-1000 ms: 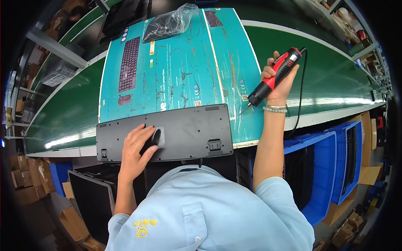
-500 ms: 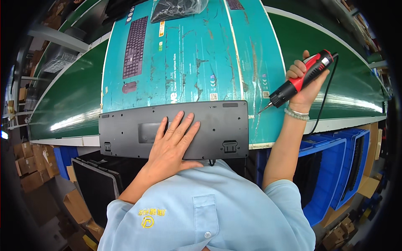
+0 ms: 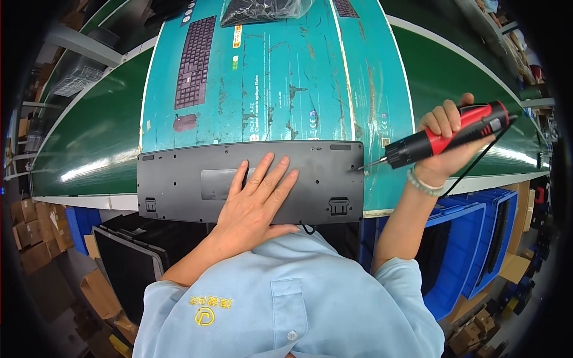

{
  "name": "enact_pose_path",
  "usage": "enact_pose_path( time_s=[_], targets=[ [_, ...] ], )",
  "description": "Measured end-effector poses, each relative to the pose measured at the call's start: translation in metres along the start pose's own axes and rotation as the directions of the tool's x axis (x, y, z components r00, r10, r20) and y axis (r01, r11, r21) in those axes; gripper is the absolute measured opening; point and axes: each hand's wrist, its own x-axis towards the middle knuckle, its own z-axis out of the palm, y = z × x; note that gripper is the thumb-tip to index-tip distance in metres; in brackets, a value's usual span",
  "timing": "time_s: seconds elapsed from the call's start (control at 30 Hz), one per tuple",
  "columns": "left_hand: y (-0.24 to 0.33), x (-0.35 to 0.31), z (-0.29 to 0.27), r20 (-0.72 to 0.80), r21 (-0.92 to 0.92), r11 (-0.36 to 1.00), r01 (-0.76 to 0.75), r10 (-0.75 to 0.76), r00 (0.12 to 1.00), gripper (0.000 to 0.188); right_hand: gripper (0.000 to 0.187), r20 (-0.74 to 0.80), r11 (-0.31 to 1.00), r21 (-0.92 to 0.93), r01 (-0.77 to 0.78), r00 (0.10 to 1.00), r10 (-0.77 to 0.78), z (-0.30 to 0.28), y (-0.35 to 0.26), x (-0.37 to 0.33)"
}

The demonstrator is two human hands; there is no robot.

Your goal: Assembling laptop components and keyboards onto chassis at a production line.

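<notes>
A black keyboard (image 3: 286, 200) lies underside up along the near edge of the table, showing screw holes, a recessed label area and two folding feet. My left hand (image 3: 256, 194) rests flat on its middle, fingers spread. In my right hand (image 3: 444, 134) is a red and black electric screwdriver (image 3: 450, 132), gripped round its body and tilted to the left. Its bit points at the keyboard's right end, close to a screw hole near the edge; whether it touches cannot be made out. A short black cable loop shows below the keyboard.
Turquoise printed cardboard (image 3: 268, 83) covers the middle of the green table (image 3: 95, 149). A clear plastic bag (image 3: 262, 11) with dark contents lies at the far side. Blue crates (image 3: 456, 256) stand below right, a black case (image 3: 128, 256) below left. The screwdriver's black cord (image 3: 471, 167) hangs right.
The screwdriver has swung from pointing down-left over the cardboard to a flatter angle, its bit now at the keyboard's right end. My left hand stays on the keyboard.
</notes>
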Motion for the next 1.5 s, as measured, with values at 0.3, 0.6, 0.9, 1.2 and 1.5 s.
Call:
enact_pose_path(
  time_s=[0.3, 0.6, 0.9, 1.2, 1.5],
  targets=[
    [-0.001, -0.003, -0.002, -0.046, -0.04, 0.999, -0.023, 0.021, 0.999, 0.084, 0.089, 0.353, 0.946, -0.325, -0.018, 0.925, 0.139, 0.094, 0.07, -0.015],
    [-0.001, -0.006, 0.004, -0.103, -0.013, 0.999, -0.038, 0.037, 0.994, 0.086, 0.099, 0.317, 0.892, -0.451, 0.008, 0.936, 0.151, 0.097, 0.087, -0.032],
    [-0.002, -0.005, 0.005, -0.127, -0.009, 0.998, -0.054, 0.053, 0.991, 0.077, 0.067, 0.206, 0.679, -0.73, -0.076, 0.923, 0.324, 0.097, 0.092, -0.054],
    [-0.001, -0.008, 0.008, -0.162, 0.04, 0.998, -0.045, 0.051, 0.985, 0.072, 0.104, -0.016, 0.713, -0.675, -0.19, 0.97, 0.243, 0.125, 0.102, -0.047],
    [-0.001, -0.008, 0.009, -0.192, 0.064, 0.997, -0.047, 0.059, 0.98, 0.069, 0.102, -0.039, 0.706, -0.697, -0.128, 0.989, 0.141, 0.124, 0.107, -0.051]
  ],
)
